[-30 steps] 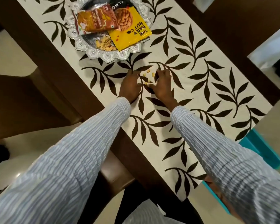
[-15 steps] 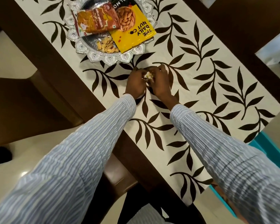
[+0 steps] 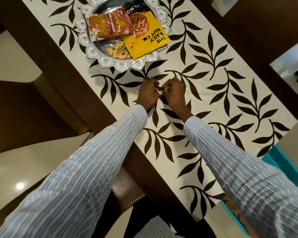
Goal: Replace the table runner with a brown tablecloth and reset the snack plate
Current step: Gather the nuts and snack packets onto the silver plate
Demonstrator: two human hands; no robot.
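Observation:
A white table runner (image 3: 205, 93) with dark leaf prints lies along the brown table (image 3: 46, 54). At its far end stands a silver snack plate (image 3: 93, 53) with a red-orange snack packet (image 3: 108, 26), a yellow almond packet (image 3: 144, 40) and a heap of loose nut shells (image 3: 118, 51). My left hand (image 3: 147, 95) and right hand (image 3: 174, 93) are curled together on the runner just below the plate, fingertips touching around small pale nut pieces (image 3: 159, 89) pinched between them. No brown tablecloth is in view.
A brown chair (image 3: 24, 114) stands at the table's left side and another chair seat (image 3: 127, 189) sits under the near edge. A teal bin (image 3: 282, 162) shows past the runner's right corner. Pale floor tiles surround the table.
The scattered nut pieces that lay on the runner between my hands are gathered up; both hands have closed inward until their fingertips meet.

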